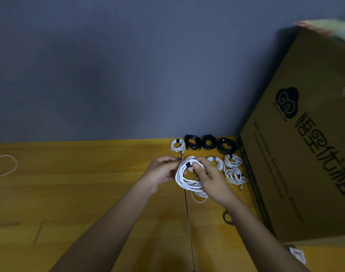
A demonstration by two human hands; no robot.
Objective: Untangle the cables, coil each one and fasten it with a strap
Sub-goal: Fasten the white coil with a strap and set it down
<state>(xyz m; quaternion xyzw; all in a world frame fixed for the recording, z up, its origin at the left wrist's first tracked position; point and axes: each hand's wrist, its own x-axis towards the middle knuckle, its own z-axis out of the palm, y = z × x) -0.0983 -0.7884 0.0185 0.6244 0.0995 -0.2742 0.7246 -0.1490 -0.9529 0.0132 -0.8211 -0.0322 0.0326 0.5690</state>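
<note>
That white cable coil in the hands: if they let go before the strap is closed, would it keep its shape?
Probably not: the white cable coil looks floppy, and one loop already sags below the right hand. It seems light, since fingers alone carry it.

dim, underexposed light, soft blur throughout, wide-angle bending at edges, no glare

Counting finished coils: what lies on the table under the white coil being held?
Under the held white coil a loose white loop peeks out below, and part of another white coil behind. The hands and the coil cover the rest.
</note>
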